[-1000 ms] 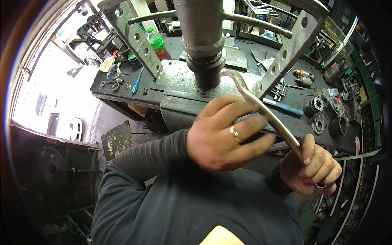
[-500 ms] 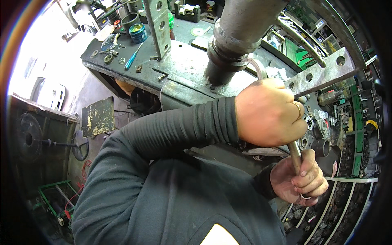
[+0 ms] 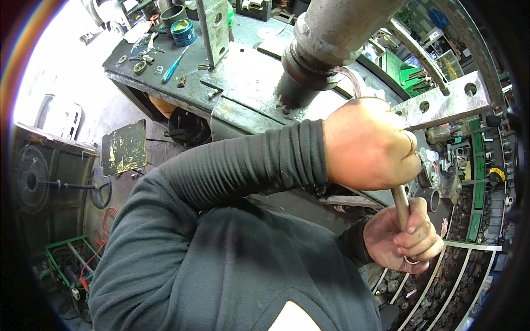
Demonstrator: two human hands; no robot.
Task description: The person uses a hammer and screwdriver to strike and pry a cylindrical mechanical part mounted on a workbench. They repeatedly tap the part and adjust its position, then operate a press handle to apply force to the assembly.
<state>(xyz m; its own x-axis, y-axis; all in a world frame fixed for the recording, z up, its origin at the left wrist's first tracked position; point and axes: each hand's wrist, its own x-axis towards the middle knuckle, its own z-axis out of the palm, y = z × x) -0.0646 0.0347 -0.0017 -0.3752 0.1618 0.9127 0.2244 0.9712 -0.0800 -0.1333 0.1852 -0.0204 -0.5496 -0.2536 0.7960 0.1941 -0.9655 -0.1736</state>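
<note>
My left hand (image 3: 367,146), a ring on one finger, is closed in a fist around a steel bar (image 3: 403,208), its arm reaching across my body. Lower down, my right hand (image 3: 400,238) wraps its fingers round the same bar. Beyond the left fist a curved metal piece (image 3: 351,81) runs up to a thick steel cylinder (image 3: 326,47); whether it belongs to the bar is hidden by the fist. The cylinder stands over a bright metal plate (image 3: 251,74) on the workbench. A drilled steel strip (image 3: 450,100) passes just above my left knuckles.
On the bench's left lie a blue-handled screwdriver (image 3: 175,65), a blue tin (image 3: 183,33) and small metal parts. A drilled upright (image 3: 214,27) rises beside them. A scuffed square board (image 3: 123,148) is at left. Racks of parts (image 3: 441,281) fill the lower right.
My left fist has shifted slightly up and right, while the right hand has barely moved on the bar. The view has shifted a little. Both hands keep their hold.
</note>
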